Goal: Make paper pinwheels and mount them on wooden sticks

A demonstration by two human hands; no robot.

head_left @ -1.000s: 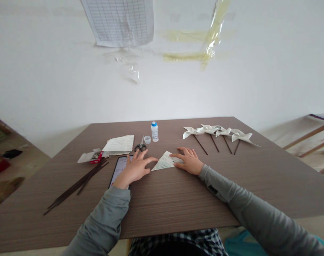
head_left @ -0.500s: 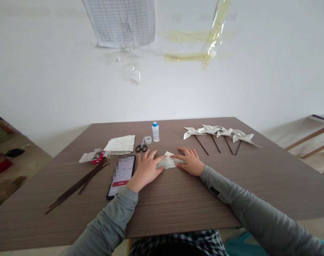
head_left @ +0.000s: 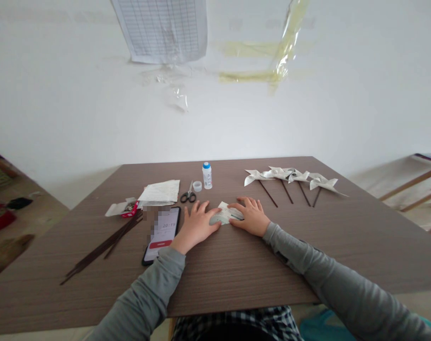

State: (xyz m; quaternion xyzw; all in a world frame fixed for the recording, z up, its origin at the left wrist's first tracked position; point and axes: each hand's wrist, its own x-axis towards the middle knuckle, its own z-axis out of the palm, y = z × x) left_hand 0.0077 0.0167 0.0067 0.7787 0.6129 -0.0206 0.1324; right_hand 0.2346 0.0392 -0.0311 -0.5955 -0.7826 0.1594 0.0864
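On the table lies a small piece of printed paper [head_left: 225, 214], pale with green marks, flat under my fingers. My left hand [head_left: 198, 222] rests at its left side with fingers spread, the thumb and index finger touching the paper. From the right, my right hand [head_left: 252, 216] presses its other side, fingers also apart. Parts of the paper are hidden beneath both hands. Beyond my left hand are scissors [head_left: 188, 196] with black handles. A phone [head_left: 164, 234] showing a timer screen lies just left of my left forearm.
A blue-capped white bottle [head_left: 207, 175] stands near a small clear cup [head_left: 197, 186]. Several paper pinwheels [head_left: 281, 173] on brown sticks lie back right. At left are a paper stack [head_left: 160, 192], an opened red box [head_left: 130, 208] and dark sticks [head_left: 101, 249]. A wall [head_left: 215, 128] rises behind the table [head_left: 236, 274].
My right hand has shifted slightly left along the paper. My left hand has moved a little to the right. Nothing else on the table has moved.
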